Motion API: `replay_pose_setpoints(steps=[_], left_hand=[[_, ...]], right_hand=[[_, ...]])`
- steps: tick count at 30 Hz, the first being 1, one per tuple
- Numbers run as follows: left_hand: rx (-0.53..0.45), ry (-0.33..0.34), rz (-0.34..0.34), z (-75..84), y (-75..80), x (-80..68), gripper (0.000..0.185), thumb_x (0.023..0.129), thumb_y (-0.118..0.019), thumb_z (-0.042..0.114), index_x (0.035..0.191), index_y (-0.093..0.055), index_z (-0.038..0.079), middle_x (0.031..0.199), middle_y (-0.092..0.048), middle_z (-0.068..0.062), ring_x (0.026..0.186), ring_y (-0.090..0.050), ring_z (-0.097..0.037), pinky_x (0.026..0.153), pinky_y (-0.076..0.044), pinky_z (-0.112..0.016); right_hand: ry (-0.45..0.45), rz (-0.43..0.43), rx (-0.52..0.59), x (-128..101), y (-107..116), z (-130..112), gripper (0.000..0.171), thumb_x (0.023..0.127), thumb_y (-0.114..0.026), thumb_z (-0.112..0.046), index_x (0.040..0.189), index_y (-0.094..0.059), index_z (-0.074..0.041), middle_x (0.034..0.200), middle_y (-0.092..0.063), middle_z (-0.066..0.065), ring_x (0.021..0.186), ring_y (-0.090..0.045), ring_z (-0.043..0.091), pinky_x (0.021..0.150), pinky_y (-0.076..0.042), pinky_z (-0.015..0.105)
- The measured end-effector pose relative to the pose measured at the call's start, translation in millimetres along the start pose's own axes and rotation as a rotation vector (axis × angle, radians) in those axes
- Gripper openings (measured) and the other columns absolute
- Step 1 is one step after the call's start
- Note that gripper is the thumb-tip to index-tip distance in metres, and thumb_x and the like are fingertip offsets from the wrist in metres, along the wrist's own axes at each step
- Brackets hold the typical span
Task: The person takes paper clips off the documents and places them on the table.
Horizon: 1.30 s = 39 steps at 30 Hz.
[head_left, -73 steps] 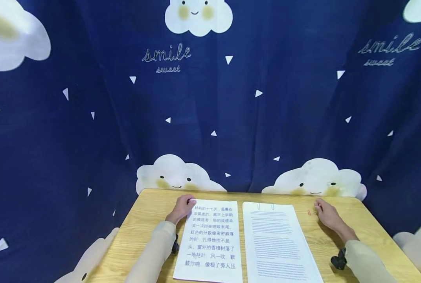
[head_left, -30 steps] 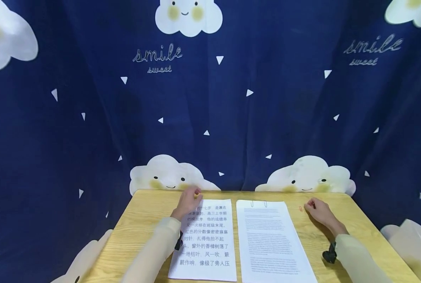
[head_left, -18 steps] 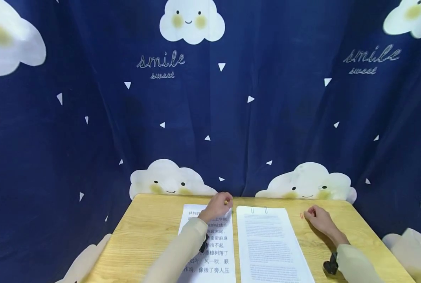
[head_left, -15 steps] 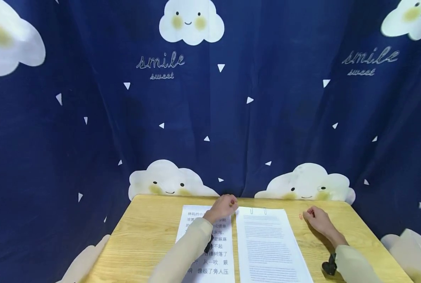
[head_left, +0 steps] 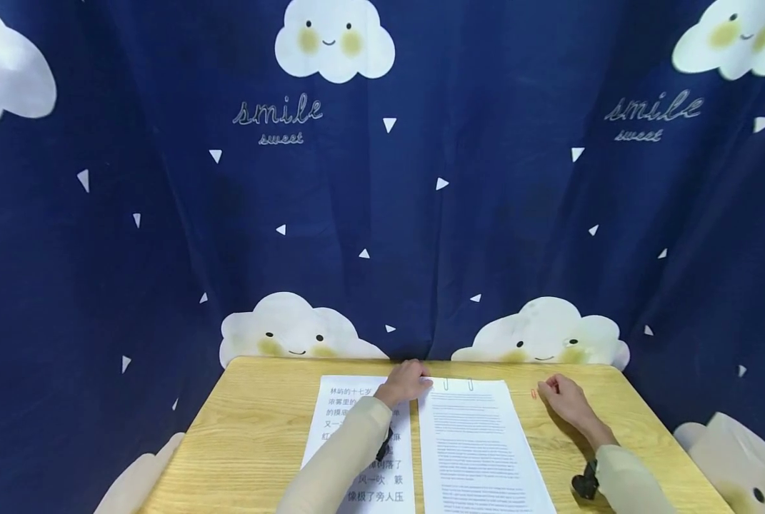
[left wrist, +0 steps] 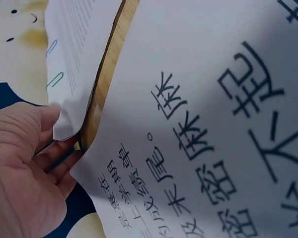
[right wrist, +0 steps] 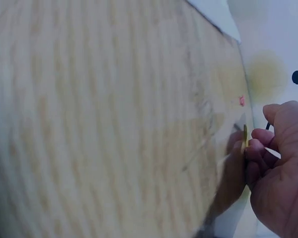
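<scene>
Two white paper stacks lie side by side. My left hand (head_left: 405, 380) reaches over the left stack (head_left: 318, 417), printed with large characters. It grips the near-left top corner of the right stack (head_left: 472, 435), thumb above and fingers beneath. In the left wrist view, a blue paper clip (left wrist: 51, 47) and a green paper clip (left wrist: 55, 79) sit on that stack's top edge. My right hand (head_left: 567, 400) rests loosely curled at the table's far right. A yellow paper clip (right wrist: 246, 135) lies by its fingertips, partly hidden; a red paper clip (head_left: 533, 394) lies just left.
The wooden table (head_left: 241, 428) ends at a dark blue curtain (head_left: 382, 178) with printed clouds, close behind both hands. A dark wrist camera (head_left: 586, 482) is strapped to the right wrist. Bare wood shows left of the stacks.
My left hand has left the left stack's far-left corner, crossed rightward over it, and come down on the right stack's corner, taking hold. The right hand has stayed near the clips.
</scene>
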<state>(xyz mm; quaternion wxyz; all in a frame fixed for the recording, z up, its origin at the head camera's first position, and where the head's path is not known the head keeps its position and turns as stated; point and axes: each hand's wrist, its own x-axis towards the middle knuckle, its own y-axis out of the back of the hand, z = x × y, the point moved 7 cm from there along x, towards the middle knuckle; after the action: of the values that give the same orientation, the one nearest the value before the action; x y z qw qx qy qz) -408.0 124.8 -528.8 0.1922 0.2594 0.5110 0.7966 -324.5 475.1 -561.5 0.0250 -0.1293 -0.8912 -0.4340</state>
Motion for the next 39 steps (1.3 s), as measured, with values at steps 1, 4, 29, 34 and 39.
replay_pose_setpoints(steps=[1,4,29,34,39], left_hand=[[0.015,0.007,0.0,0.4,0.3,-0.2,0.014,0.1,-0.067,0.018,0.098,-0.08,0.014,0.096,-0.07,0.0,0.094,-0.065,-0.017,0.087,-0.052,-0.031],[0.043,0.015,0.013,1.2,1.1,-0.2,0.017,0.1,-0.065,0.014,0.094,-0.08,0.013,0.094,-0.068,0.0,0.093,-0.064,-0.017,0.088,-0.052,-0.031],[-0.192,0.005,0.029,-5.6,-17.0,11.6,0.016,0.097,-0.068,0.003,0.084,-0.077,0.008,0.079,-0.065,0.005,0.072,-0.052,-0.005,0.07,-0.046,-0.021],[-0.155,-0.017,0.051,-4.3,-16.2,13.0,0.014,0.095,-0.069,0.004,0.084,-0.077,0.007,0.079,-0.067,0.004,0.073,-0.055,-0.007,0.07,-0.048,-0.022],[-0.149,-0.019,0.049,-2.0,-13.9,10.9,0.014,0.095,-0.068,0.003,0.084,-0.077,0.006,0.078,-0.065,0.004,0.073,-0.055,-0.007,0.069,-0.048,-0.021]], right_hand=[[0.005,0.012,0.006,1.4,0.9,-2.1,0.03,0.108,-0.053,-0.023,0.108,-0.056,0.007,0.086,-0.054,0.011,0.079,-0.051,0.024,0.066,-0.04,0.033],[0.042,0.062,0.027,5.9,0.8,-11.4,0.029,0.107,-0.055,-0.018,0.109,-0.057,0.01,0.089,-0.058,0.015,0.08,-0.054,0.025,0.067,-0.043,0.034],[0.519,-0.029,-0.035,21.8,-91.7,-170.2,0.006,0.092,-0.074,-0.004,0.097,-0.074,-0.002,0.101,-0.072,0.01,0.1,-0.065,0.033,0.089,-0.05,0.052],[0.574,-0.077,-0.044,20.5,-105.1,-184.4,0.007,0.096,-0.073,-0.007,0.093,-0.074,-0.001,0.091,-0.071,0.005,0.087,-0.067,0.023,0.079,-0.055,0.041],[0.594,-0.097,-0.05,20.8,-114.7,-186.9,0.005,0.093,-0.074,-0.004,0.089,-0.072,-0.005,0.083,-0.068,-0.001,0.076,-0.06,0.011,0.071,-0.053,0.032]])
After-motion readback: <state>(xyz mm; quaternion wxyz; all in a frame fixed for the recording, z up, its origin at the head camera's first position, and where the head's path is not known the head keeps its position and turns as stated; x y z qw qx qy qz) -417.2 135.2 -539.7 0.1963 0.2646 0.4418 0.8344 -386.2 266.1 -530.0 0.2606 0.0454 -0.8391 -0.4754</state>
